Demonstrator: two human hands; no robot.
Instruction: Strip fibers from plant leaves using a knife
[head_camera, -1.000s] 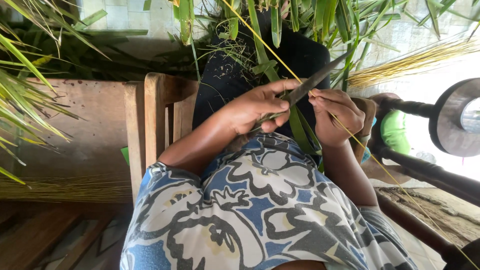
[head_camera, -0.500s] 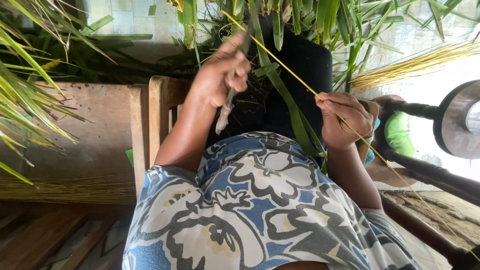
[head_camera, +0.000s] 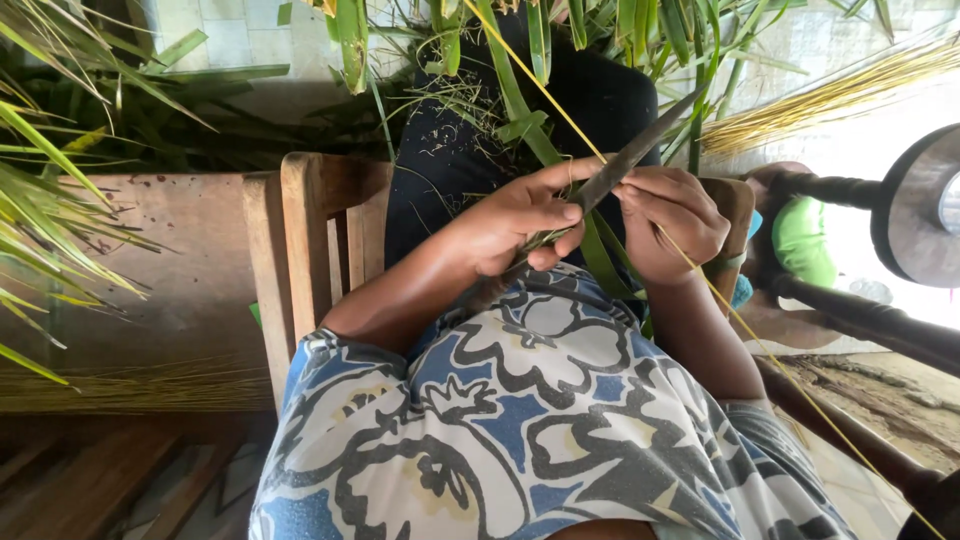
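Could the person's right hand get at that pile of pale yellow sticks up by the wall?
Probably not as things stand: the right hand is busy pinching the thin yellow rib, and the pale stick pile lies well beyond it, past the dark rod.

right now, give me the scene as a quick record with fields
left hand: grips a dark knife, blade pointing up and right
right hand: pinches a thin yellow leaf rib beside the blade
green leaf strips: hang between both hands
wooden chair: left of the arms
background: piled green palm leaves
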